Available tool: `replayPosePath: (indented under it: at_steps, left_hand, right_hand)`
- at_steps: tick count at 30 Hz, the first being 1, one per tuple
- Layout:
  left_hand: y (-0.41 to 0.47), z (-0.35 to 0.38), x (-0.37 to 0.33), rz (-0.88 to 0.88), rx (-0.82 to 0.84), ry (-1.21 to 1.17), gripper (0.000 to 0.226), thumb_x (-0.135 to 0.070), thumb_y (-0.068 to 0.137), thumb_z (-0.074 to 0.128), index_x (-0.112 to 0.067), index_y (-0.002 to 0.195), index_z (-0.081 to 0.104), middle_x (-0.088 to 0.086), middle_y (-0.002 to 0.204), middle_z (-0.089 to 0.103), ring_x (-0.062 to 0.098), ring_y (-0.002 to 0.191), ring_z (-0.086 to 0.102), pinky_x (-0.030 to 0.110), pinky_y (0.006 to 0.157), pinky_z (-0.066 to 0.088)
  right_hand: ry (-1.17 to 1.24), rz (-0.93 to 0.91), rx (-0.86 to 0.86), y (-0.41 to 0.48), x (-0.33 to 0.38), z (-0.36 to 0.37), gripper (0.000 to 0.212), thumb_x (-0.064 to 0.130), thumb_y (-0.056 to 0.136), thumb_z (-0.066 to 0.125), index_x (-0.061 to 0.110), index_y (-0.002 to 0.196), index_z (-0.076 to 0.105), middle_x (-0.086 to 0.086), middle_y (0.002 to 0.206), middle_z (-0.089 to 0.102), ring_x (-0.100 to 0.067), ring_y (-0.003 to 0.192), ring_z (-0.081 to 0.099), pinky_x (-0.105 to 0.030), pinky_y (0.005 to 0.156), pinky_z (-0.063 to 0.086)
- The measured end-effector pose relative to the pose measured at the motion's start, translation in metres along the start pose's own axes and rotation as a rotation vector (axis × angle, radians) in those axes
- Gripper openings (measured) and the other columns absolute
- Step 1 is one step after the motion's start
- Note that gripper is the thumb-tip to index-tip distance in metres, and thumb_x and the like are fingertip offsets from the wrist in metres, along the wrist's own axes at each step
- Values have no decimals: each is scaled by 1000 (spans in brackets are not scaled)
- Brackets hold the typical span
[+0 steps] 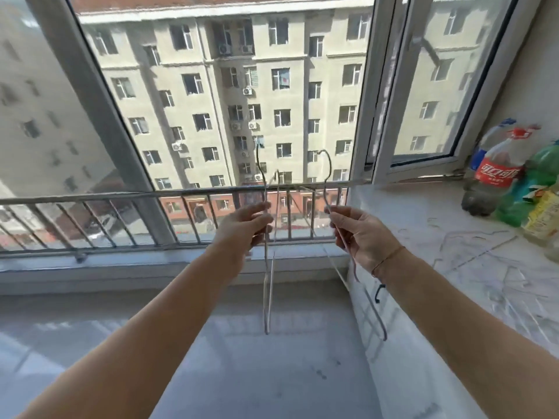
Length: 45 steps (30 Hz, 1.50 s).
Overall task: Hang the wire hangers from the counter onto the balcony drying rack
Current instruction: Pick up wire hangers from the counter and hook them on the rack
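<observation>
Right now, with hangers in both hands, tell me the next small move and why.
Probably move the hanger in the right hand forward and lower its hook over the horizontal bar. That hook stands above the bar, not yet on it. The left hand grips its hangers likewise, and more wait on the counter. I cannot judge the gap to the bar.

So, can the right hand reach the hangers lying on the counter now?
Probably yes: the counter hangers lie to the right of the right hand with nothing between; the bottles stand farther back. But that hand grips a hanger, so picking another may be awkward.
</observation>
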<state>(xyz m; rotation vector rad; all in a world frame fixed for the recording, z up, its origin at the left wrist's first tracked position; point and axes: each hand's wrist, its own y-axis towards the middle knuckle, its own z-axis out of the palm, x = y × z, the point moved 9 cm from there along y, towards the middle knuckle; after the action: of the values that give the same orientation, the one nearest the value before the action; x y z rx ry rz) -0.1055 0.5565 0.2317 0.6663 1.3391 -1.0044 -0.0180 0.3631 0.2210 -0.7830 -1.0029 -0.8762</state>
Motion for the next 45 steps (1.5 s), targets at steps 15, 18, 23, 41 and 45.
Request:
replayPosePath:
  at_steps: [15,18,23,41,45]
  left_hand:
    - [-174,-355,-54,87,-404,-64,19,-2,84,62,-16,96,68,-7,59,67,7,58,59,19,60,45]
    - [-211,-419,-65,101,-449,-72,22,-2,83,63,-11,102,68,-3,67,68,10,63,60,19,60,47]
    - [-259,-514,-83,130,-533,-62,18,0,85,61,-16,88,69,-6,57,67,9,60,57,15,55,47]
    - [-244,-773,-142,169,-674,-155,16,-3,85,61,-2,100,66,7,81,64,14,73,57,23,67,47]
    - [-219,-839,-169,164,-699,-107,16,-3,86,59,-1,101,66,6,78,64,13,68,56,20,60,46]
  right_hand:
    - [-54,106,429,-86,-114,354,13,1,85,57,10,85,67,-1,63,53,-11,56,43,-17,47,38]
    - [-40,131,480,-111,-140,418,12,2,85,58,10,87,67,-2,65,52,-11,58,43,-16,46,40]
    - [4,157,516,-146,-173,512,16,0,83,59,12,78,69,0,58,55,-10,51,46,-17,44,40]
    - [-34,193,690,-113,-256,803,9,3,85,58,5,89,66,0,58,53,-10,51,47,-17,44,41]
    - [-9,222,697,-78,-276,877,10,3,84,59,9,81,67,1,54,54,-7,44,49,-17,42,42]
